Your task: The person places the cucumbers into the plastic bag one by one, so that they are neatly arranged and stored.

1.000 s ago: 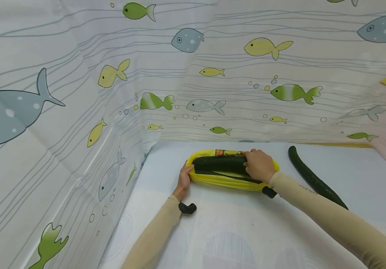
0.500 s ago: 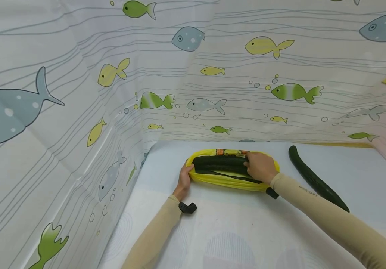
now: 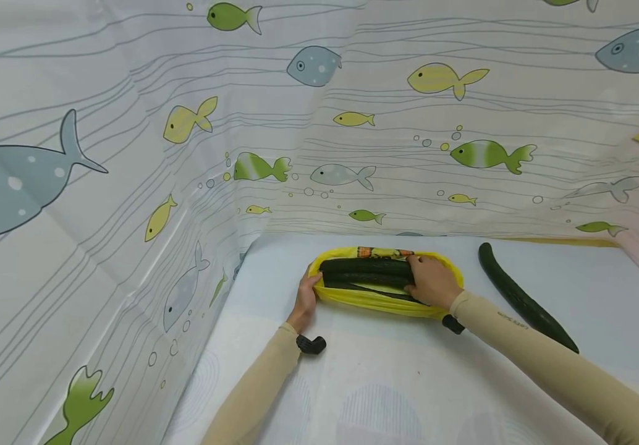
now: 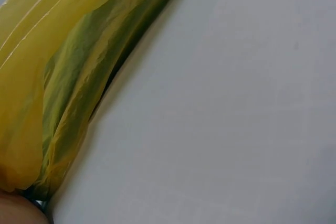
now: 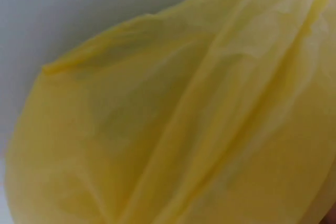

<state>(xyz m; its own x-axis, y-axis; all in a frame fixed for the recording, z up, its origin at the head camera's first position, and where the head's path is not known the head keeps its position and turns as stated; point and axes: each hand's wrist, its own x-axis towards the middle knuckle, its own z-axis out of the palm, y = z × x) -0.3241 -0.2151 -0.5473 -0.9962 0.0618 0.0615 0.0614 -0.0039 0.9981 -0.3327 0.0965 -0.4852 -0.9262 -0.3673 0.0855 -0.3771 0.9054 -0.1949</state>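
Note:
A yellow plastic bag (image 3: 369, 302) lies on the table with its long mouth gaping upward. Dark green cucumbers (image 3: 361, 266) rest side by side inside it. At the bag's left end, my left hand (image 3: 304, 301) pinches the rim with thumb and fingers. My right hand (image 3: 432, 282) reaches into the right end and grips the cucumbers there, hiding their right tips. The left wrist view shows the thin yellow film (image 4: 31, 51) with green showing through and a bit of the left hand (image 4: 18, 209). Crumpled yellow plastic (image 5: 184, 119) fills most of the right wrist view.
One loose cucumber (image 3: 522, 296) lies slanted on the white table (image 3: 375, 371), to the right of the bag and close beyond the right forearm. Fish-printed sheeting (image 3: 342, 142) stands up along the back and left sides.
My right hand has shifted slightly to the right, its fingers wider apart across the cucumbers. A second cucumber shows more clearly in the bag. My left hand stays at the rim.

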